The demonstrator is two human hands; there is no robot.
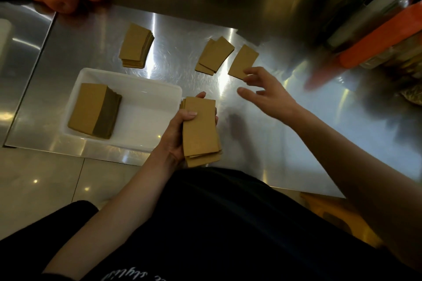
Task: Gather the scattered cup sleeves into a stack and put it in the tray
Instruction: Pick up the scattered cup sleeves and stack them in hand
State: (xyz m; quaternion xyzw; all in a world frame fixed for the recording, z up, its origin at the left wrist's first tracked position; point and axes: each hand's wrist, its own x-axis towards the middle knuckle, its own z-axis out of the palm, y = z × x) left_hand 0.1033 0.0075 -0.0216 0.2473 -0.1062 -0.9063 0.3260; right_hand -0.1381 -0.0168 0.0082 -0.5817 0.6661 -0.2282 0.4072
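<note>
Now a sleeve stack (91, 109) inside white tray (146, 121); left fingers (189, 115) around sleeve bundle (199, 130), right fingers (252, 71) slack.

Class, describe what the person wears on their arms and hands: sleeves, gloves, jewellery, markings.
The left hand and right hand wear no gloves, and no rings or watch are visible. The forearms are uncovered. A short black sleeve covers the left upper arm, and the black top carries pale lettering.

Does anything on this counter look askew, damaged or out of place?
Nothing spilled or damaged. The small pile of brown cardboard cup sleeves lies fanned, and the brown sleeve bundle in the left grip is uneven at its near end.
</note>
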